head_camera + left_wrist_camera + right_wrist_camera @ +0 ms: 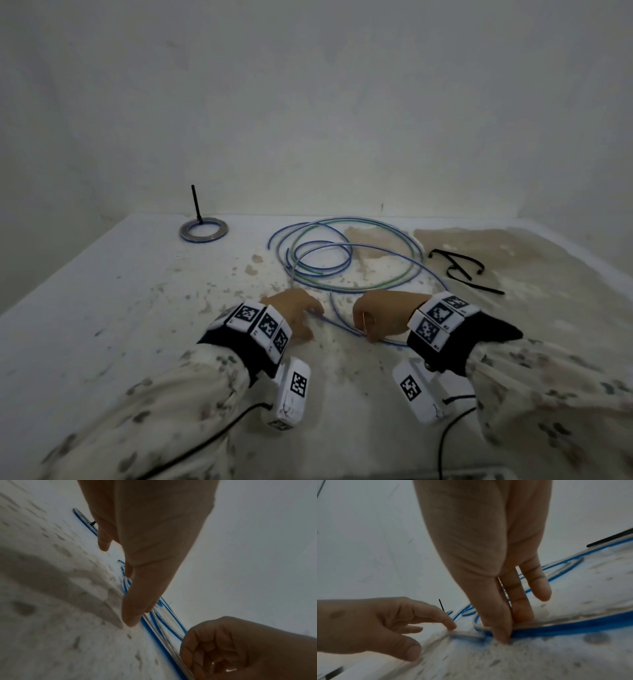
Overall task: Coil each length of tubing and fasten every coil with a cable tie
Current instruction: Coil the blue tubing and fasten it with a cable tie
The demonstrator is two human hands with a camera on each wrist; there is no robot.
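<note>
Loose blue and green-tinted clear tubing (pixel 351 257) lies in wide, untidy loops on the middle of the table. One strand runs toward me between my hands. My right hand (pixel 364 329) pinches this strand (pixel 565 627) between thumb and fingers against the tabletop; in the right wrist view the pinch (pixel 505 631) is plain. My left hand (pixel 313 323) is relaxed, fingers extended, and its index fingertip (pixel 132 619) touches the same strand (pixel 160 646) just left of the right hand. A finished small coil (pixel 204 241) sits at the back left with a black tie tail standing up.
Several loose black cable ties (pixel 486 287) lie to the right of the tubing. The white tabletop (pixel 102 308) is stained and speckled, with brown patches at the back right. A plain wall closes off the far edge.
</note>
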